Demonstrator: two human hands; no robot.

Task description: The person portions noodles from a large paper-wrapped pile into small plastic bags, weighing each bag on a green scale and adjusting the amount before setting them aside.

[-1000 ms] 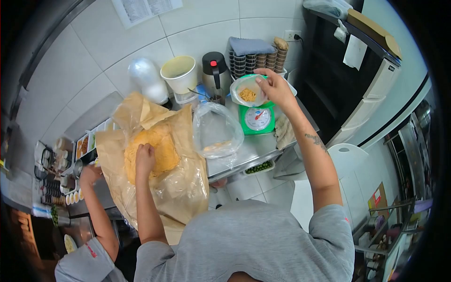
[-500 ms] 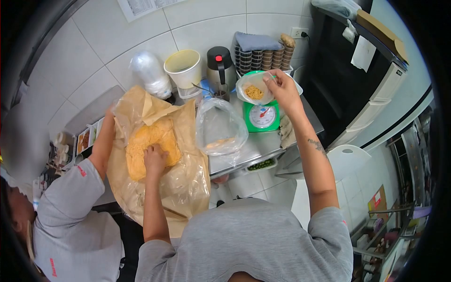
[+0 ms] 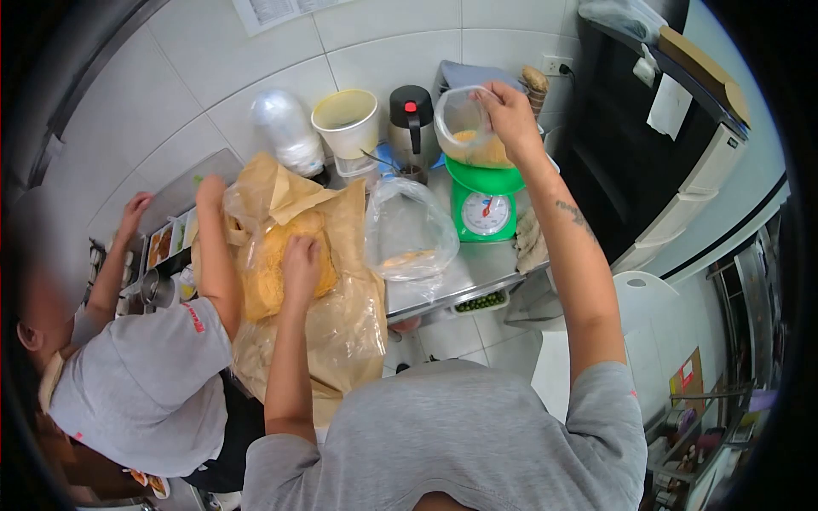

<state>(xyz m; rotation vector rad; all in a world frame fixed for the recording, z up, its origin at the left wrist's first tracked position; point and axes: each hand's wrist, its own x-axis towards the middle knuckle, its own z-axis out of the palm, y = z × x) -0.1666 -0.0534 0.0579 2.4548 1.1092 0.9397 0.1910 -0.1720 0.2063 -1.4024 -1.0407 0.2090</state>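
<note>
My left hand is closed over a mass of orange shredded food, which lies in an open brown paper and plastic bag. Whatever its fingers hold is hidden. My right hand grips the rim of a clear plastic tub with some of the orange food in its lower part. The tub is tilted above the green pan of a dial scale. Between bag and scale lies an open clear plastic bag with a little orange food inside.
Along the wall stand a plastic-wrapped stack, a yellowish bucket and a thermos. A co-worker reaches over food trays at the left. A cloth lies right of the scale.
The tub has been raised and tipped on its side by my right hand. My left hand has lifted slightly and its fingers have closed. The co-worker's second arm has come into view.
</note>
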